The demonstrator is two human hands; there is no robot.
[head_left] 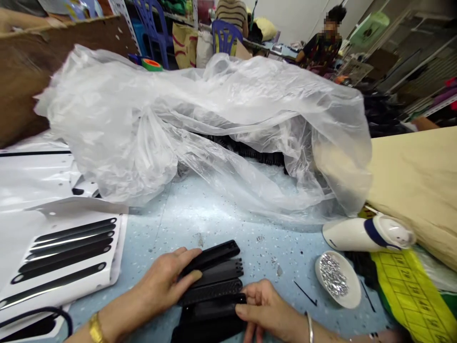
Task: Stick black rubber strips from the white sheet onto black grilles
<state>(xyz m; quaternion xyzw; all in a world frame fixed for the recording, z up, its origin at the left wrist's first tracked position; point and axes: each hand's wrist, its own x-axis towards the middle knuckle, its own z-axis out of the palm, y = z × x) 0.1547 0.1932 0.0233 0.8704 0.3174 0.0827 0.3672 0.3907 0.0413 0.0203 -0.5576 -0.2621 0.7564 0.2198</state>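
Several long black plastic pieces (217, 281) lie side by side, fanned out at the front of the light blue tabletop. Some have rounded ends with a small hole, and one has a toothed end. My left hand (167, 274) is closed over the left ends of the upper pieces, its thumb on top. At the lower right, my right hand (264, 307) pinches the right end of a lower black piece between thumb and fingers. A white bowl (352, 296) of small shiny metal bits (333, 276) sits to the right of my right hand.
A large, crumpled clear plastic bag (117, 105) with black parts inside spans the back. White sheets (117, 247) bearing black strips are at left. A white bottle (350, 234) lies on its side at right. Thin black sticks (305, 292) flank the bowl. A person (323, 47) sits far back.
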